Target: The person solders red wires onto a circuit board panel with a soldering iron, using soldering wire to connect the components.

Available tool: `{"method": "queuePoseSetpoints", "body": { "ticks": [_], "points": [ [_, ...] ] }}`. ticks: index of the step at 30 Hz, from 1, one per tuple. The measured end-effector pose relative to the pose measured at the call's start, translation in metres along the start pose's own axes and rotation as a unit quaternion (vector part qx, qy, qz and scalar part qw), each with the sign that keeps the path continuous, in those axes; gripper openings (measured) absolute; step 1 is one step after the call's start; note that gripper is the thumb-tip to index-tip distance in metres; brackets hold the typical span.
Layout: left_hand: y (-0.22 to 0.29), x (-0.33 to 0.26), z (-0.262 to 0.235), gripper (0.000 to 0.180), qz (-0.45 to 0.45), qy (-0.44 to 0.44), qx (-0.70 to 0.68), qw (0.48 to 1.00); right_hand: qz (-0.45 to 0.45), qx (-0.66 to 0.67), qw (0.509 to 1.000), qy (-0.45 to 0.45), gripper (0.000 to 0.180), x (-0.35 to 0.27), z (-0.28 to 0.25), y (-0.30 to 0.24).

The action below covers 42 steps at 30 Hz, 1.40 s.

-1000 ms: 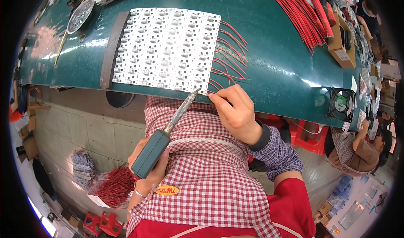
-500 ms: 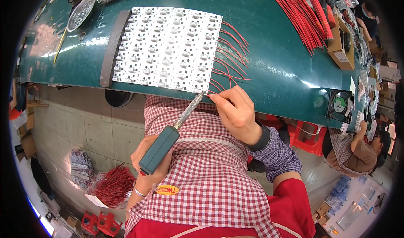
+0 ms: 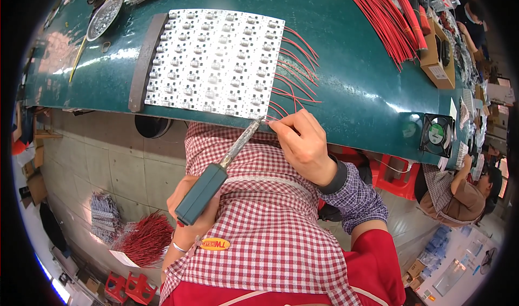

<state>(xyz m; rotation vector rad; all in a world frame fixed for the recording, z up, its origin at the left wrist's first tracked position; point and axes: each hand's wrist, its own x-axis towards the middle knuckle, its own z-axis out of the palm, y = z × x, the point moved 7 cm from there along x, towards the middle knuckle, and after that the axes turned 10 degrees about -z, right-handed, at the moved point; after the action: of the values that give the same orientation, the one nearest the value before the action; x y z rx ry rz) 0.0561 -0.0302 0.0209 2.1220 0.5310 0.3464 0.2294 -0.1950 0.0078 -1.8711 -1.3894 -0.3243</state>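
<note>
My left hand is wrapped round a soldering iron with a dark green handle. Its tip meets the near right corner of a white panel of circuit boards, dotted with small components in rows. At that same corner my right hand pinches a thin red wire between thumb and fingertips. More red wires fan out from the panel's right edge. Whether the wire end touches the board is too small to tell.
A dark bar lies along the panel's left edge on the green table. Farther off are a metal dish, a bundle of red wires, a cardboard box and a small fan. A co-worker sits at the right.
The soldering iron's handle has shifted slightly left and down with my left hand, while its tip stays near the panel's corner. My right hand has barely moved.
</note>
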Motion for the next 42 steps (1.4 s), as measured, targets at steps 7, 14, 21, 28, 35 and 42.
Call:
{"method": "queuePoseSetpoints", "body": {
  "ticks": [7, 14, 21, 28, 35, 42],
  "points": [
    [-0.027, -0.017, -0.003, 0.021, -0.038, 0.019, -0.025, 0.999, 0.01, -0.004, 1.0, 0.001, 0.027, -0.001, 0.001, 0.0],
    [-0.04, -0.025, -0.009, 0.025, -0.105, 0.041, -0.067, 0.991, 0.009, -0.016, 1.0, 0.019, 0.029, 0.005, -0.002, -0.005],
    [-0.057, -0.036, -0.012, 0.025, -0.164, 0.039, -0.067, 0.983, -0.007, -0.002, 0.999, 0.048, 0.034, 0.017, 0.001, -0.019],
    [-0.057, -0.036, -0.01, 0.026, -0.138, 0.046, -0.055, 0.988, -0.005, 0.007, 0.999, 0.041, 0.035, 0.021, 0.025, -0.017],
    [-0.023, -0.009, -0.013, 0.023, -0.064, 0.034, -0.027, 0.997, -0.001, -0.012, 0.999, 0.031, 0.024, 0.017, 0.029, -0.016],
    [-0.027, -0.009, -0.013, 0.022, -0.081, 0.024, -0.02, 0.996, -0.003, -0.017, 1.0, 0.02, 0.025, 0.018, 0.03, -0.017]
  ]
}}
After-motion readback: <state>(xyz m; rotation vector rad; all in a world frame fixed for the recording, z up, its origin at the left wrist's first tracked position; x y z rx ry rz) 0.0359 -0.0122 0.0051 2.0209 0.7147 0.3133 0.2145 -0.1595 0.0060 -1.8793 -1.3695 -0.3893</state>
